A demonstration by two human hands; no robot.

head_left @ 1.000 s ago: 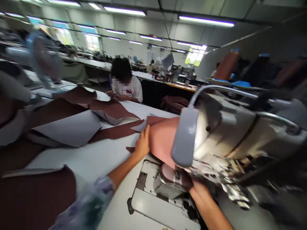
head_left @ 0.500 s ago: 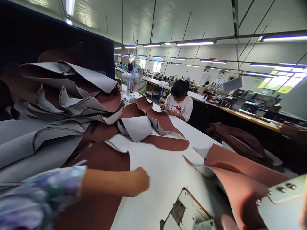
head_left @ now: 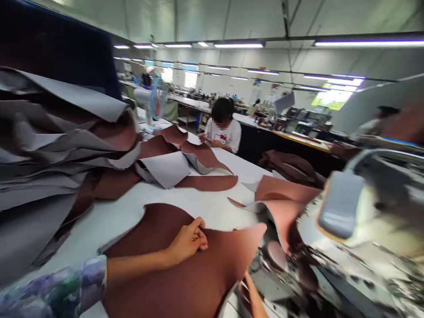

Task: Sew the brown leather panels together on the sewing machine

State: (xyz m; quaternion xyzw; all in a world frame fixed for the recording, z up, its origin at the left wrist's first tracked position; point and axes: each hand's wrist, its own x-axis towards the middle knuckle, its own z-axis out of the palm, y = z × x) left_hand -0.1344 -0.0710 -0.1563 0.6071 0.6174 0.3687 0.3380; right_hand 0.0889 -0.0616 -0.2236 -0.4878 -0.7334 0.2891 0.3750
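Note:
A large brown sheet piece (head_left: pixel 159 287), smooth like leather or coated fabric, lies in front of me, its pointed corner rising on the right. My left hand (head_left: pixel 188 242) is closed at its far edge, fingers curled and pinching there. Of my right hand (head_left: pixel 254 297), only a narrow part shows, low by the sheet's right edge; its fingers are mostly hidden. A sewing machine (head_left: pixel 341 256) with a grey lamp-like head (head_left: pixel 341 203) stands to the right, beside the sheet's corner.
Grey-backed brown pieces (head_left: pixel 66 132) are heaped at left. More brown pieces (head_left: pixel 207 182) lie farther along the white table (head_left: pixel 159 193). Another brown piece (head_left: pixel 281 194) drapes near the machine. A fan (head_left: pixel 158 99) and a seated person (head_left: pixel 223 128) are beyond.
My left hand has gone from a blurred reach over the table to the brown sheet's edge. That sheet now lies farther right, beside the machine. The view has turned right.

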